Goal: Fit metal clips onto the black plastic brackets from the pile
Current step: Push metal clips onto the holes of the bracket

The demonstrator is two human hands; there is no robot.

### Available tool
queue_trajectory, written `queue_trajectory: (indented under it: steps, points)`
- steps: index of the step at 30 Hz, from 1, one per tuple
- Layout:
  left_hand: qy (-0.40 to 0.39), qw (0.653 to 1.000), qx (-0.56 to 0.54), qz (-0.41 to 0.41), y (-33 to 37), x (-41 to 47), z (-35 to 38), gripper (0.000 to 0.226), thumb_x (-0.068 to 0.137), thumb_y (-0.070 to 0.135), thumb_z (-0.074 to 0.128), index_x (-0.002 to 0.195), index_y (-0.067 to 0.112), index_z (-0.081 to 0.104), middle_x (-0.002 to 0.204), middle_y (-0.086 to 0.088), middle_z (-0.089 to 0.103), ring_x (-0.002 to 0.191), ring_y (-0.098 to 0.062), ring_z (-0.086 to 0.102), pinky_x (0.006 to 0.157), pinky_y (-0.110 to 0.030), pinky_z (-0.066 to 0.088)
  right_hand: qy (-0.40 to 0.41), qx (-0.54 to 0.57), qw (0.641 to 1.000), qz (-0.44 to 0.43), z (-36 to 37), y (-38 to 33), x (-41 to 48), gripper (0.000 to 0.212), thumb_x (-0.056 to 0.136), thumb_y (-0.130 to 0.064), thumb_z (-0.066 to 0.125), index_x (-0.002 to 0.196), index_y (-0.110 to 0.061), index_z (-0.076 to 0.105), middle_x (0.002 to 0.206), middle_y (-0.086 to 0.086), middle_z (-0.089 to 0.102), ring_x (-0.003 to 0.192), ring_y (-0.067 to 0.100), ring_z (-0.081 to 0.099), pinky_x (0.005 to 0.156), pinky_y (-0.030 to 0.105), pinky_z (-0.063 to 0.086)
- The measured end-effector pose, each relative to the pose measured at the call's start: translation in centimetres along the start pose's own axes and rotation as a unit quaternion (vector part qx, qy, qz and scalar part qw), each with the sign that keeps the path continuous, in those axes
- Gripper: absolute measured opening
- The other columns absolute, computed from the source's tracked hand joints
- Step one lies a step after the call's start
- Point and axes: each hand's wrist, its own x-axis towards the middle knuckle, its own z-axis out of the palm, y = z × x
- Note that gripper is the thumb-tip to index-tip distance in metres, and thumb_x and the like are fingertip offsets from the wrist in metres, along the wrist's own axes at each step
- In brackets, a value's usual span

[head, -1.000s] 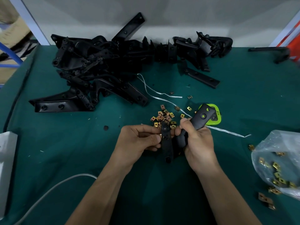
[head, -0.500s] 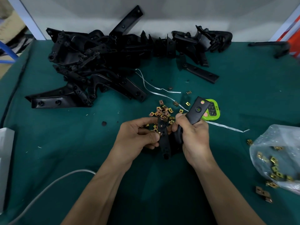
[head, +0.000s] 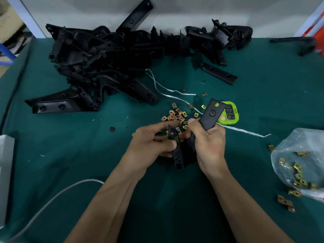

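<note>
At centre the right hand (head: 208, 146) and left hand (head: 149, 146) keep fingers (head: 214, 131) curled round the bracket (head: 212, 114), but the left index now stretches toward the clips (head: 177, 114), likely fetching one.

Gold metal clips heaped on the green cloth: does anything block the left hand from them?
Nothing visible does. The left hand, gripping the black plastic bracket, sits right beside the loose gold metal clips; its forefinger reaches their near edge.
</note>
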Motion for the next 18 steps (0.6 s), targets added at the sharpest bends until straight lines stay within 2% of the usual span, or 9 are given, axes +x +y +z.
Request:
queue_trajectory:
  steps: [3, 6, 8, 10, 11, 13, 15, 16, 18]
  points:
    - [0.013, 1.000, -0.001, 0.001, -0.1, 0.1, 0.2, 0.048, 0.085, -0.009, 0.071, 0.120, 0.024, 0.072, 0.093, -0.012, 0.079, 0.079, -0.019, 0.073, 0.071, -0.035, 0.062, -0.001, 0.011, 1.000, -0.002, 0.0, -0.1, 0.1, 0.041, 0.089, -0.030, 0.066, 0.053, -0.011, 0.063, 0.054, 0.011, 0.063, 0.055, 0.041, 0.062, 0.057, 0.053, 0.053]
    - [0.032, 0.999, 0.006, 0.003, -0.5, 0.0, 0.6, 0.041, 0.089, -0.006, 0.070, 0.123, 0.017, 0.071, 0.098, -0.013, 0.079, 0.086, -0.023, 0.075, 0.076, -0.036, 0.062, 0.000, 0.038, 0.999, 0.007, -0.1, -0.4, 0.2, 0.041, 0.088, -0.029, 0.066, 0.052, -0.010, 0.061, 0.055, 0.019, 0.057, 0.058, 0.047, 0.058, 0.057, 0.052, 0.048]
    - [0.051, 0.999, 0.002, 0.017, -0.4, 0.0, 0.9, 0.029, 0.091, 0.003, 0.071, 0.117, 0.015, 0.074, 0.101, -0.013, 0.078, 0.089, -0.024, 0.075, 0.075, -0.035, 0.062, -0.011, 0.077, 0.997, 0.020, -0.2, -0.7, 0.2, 0.041, 0.091, -0.022, 0.064, 0.051, -0.012, 0.060, 0.056, 0.015, 0.055, 0.060, 0.037, 0.057, 0.062, 0.045, 0.047]
    - [0.113, 0.992, -0.001, 0.052, -0.1, 0.2, 0.7, 0.016, 0.092, 0.012, 0.072, 0.106, 0.016, 0.078, 0.096, -0.010, 0.079, 0.086, -0.022, 0.076, 0.072, -0.032, 0.062, -0.025, 0.149, 0.987, 0.052, -0.3, -1.1, 0.2, 0.042, 0.095, -0.015, 0.061, 0.054, -0.015, 0.059, 0.059, 0.012, 0.053, 0.061, 0.030, 0.059, 0.063, 0.038, 0.050]
    - [0.161, 0.983, 0.034, 0.075, 0.0, 0.3, 0.4, 0.014, 0.092, 0.015, 0.073, 0.101, 0.022, 0.079, 0.093, -0.004, 0.079, 0.085, -0.018, 0.076, 0.072, -0.030, 0.062, -0.030, 0.194, 0.978, 0.074, -0.4, -1.4, 0.3, 0.042, 0.097, -0.013, 0.059, 0.056, -0.015, 0.059, 0.059, 0.011, 0.052, 0.059, 0.028, 0.059, 0.062, 0.036, 0.052]
    - [0.237, 0.948, 0.185, 0.107, -0.1, 0.4, -0.6, 0.023, 0.088, 0.018, 0.077, 0.100, 0.038, 0.077, 0.091, 0.016, 0.077, 0.085, -0.002, 0.073, 0.077, -0.018, 0.058, -0.024, 0.264, 0.958, 0.106, -0.9, -1.7, 0.5, 0.043, 0.100, -0.013, 0.057, 0.057, -0.016, 0.060, 0.060, 0.009, 0.053, 0.055, 0.023, 0.059, 0.060, 0.033, 0.054]
    - [0.221, 0.915, 0.320, 0.110, -0.3, 0.2, -1.0, 0.033, 0.081, 0.021, 0.080, 0.103, 0.044, 0.075, 0.094, 0.025, 0.073, 0.092, 0.009, 0.065, 0.081, -0.006, 0.049, -0.021, 0.296, 0.947, 0.123, -1.3, -1.9, 0.6, 0.045, 0.101, -0.015, 0.057, 0.056, -0.018, 0.062, 0.060, 0.007, 0.054, 0.055, 0.019, 0.059, 0.061, 0.033, 0.054]
    - [0.189, 0.897, 0.383, 0.115, -0.5, 0.2, -0.9, 0.033, 0.078, 0.023, 0.082, 0.103, 0.044, 0.075, 0.096, 0.024, 0.071, 0.095, 0.007, 0.059, 0.084, -0.007, 0.045, -0.023, 0.306, 0.943, 0.130, -1.5, -2.0, 0.7, 0.045, 0.101, -0.016, 0.057, 0.057, -0.018, 0.062, 0.061, 0.007, 0.054, 0.056, 0.019, 0.058, 0.064, 0.034, 0.054]
    - [0.135, 0.854, 0.483, 0.142, -1.0, 0.4, -0.5, 0.031, 0.075, 0.027, 0.085, 0.102, 0.040, 0.078, 0.099, 0.019, 0.067, 0.099, -0.003, 0.047, 0.089, -0.020, 0.039, -0.031, 0.320, 0.937, 0.138, -1.6, -2.1, 0.7, 0.042, 0.101, -0.017, 0.057, 0.059, -0.017, 0.062, 0.063, 0.007, 0.054, 0.059, 0.020, 0.058, 0.069, 0.036, 0.054]
